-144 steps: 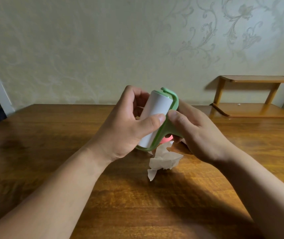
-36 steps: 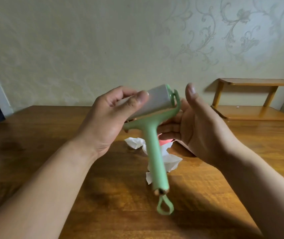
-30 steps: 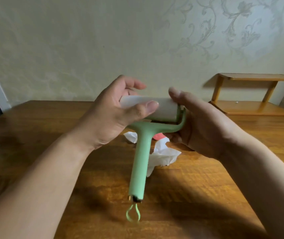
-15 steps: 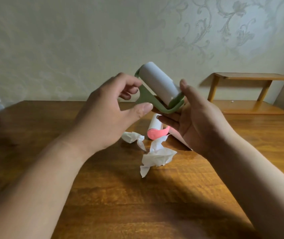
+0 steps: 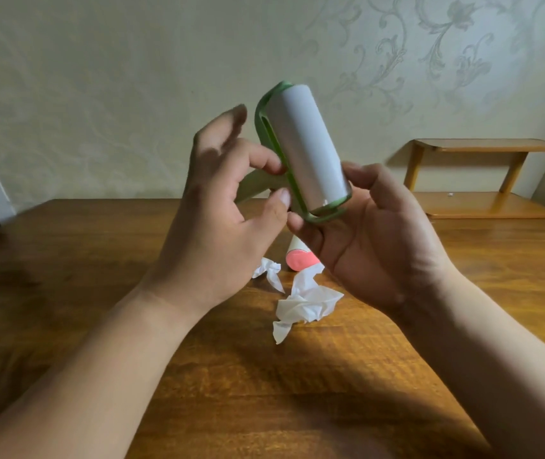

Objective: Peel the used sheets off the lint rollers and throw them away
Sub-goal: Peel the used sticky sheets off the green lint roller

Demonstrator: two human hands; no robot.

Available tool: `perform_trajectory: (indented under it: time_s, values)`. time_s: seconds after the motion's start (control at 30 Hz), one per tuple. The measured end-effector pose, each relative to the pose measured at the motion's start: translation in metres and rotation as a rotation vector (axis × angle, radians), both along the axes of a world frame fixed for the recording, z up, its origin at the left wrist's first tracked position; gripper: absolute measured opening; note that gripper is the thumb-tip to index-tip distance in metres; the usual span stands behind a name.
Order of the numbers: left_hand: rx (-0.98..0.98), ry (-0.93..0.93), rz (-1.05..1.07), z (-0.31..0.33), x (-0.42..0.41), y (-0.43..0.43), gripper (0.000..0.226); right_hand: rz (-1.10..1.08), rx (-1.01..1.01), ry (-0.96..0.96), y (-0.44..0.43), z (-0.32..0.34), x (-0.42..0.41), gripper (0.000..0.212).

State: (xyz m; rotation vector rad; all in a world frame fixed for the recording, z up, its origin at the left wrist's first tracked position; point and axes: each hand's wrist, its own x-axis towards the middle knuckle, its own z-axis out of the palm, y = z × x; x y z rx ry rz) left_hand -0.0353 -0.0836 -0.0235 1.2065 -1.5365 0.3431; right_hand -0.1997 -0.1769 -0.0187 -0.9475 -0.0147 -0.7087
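Roller check: green lint roller (image 5: 307,150) is held in the air by both hands, tilted, with its upper end leaning left and its lower end down-right. The left hand (image 5: 218,220) sits left of the roller, thumb and one curled finger pinching the green handle where it joins the frame. The rest of the handle is hidden behind that hand, and the upper fingers are motion-blurred. The right hand (image 5: 373,240) is at the roller's lower end, thumb against the side of the roll and fingers curled under the frame's end, so it's gripping. Roll surface is smooth, white and cylindrical. Frame is glossy green plastic, a U-shaped yoke with a slot along its spine.

Below the roller, on the bench (image 5: 98,260), a pink lint roller (image 5: 299,260) lies flat. Only its rounded pink end and a bit of white roll show; the right hand blocks the rest. Below-left of the green roller is a small crumpled sheet (image 5: 269,271). Further below is a bigger crumpled sheet (image 5: 307,304), white, thin and twisted, reaching up to the pink end; can't tell if they touch. Bench is varnished wood with dark grain.

Right of the roller, on the bench's far side, stands a light wooden two-tier shelf (image 5: 483,207). Behind the roller is a pale wall (image 5: 132,77) with an embossed scroll pattern.
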Motion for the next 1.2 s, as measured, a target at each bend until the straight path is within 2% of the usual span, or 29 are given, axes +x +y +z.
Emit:
perform_trajectory:
  time_s: [0.07, 0.23, 0.53, 0.67, 0.97, 1.1, 1.2]
  values:
    - [-0.056, -0.069, 0.057, -0.002, -0.003, 0.000, 0.012, -0.081, -0.004, 0.001, 0.002, 0.001, 0.002, 0.054]
    - [0.036, -0.043, 0.055, -0.004, -0.018, 0.001, 0.029, -0.260, -0.003, 0.080, 0.003, -0.001, 0.005, 0.056]
    - [0.044, -0.009, 0.117, -0.002, -0.020, 0.002, 0.013, -0.395, -0.010, 0.019, 0.005, -0.008, 0.010, 0.037]
    - [0.051, -0.023, 0.113, -0.002, -0.020, 0.001, 0.011, -0.487, -0.093, 0.022, 0.005, -0.012, 0.012, 0.030]
    - [0.098, -0.027, 0.065, -0.003, -0.019, -0.002, 0.007, -0.655, -0.283, 0.156, 0.012, -0.015, 0.015, 0.029]
    - [0.133, 0.063, -0.026, -0.005, -0.019, -0.006, 0.005, -0.632, -0.264, 0.130, 0.014, -0.015, 0.014, 0.027]
    - [0.161, 0.235, -0.092, -0.007, -0.012, -0.010, 0.006, -0.557, -0.177, 0.052, 0.015, -0.012, 0.014, 0.026]
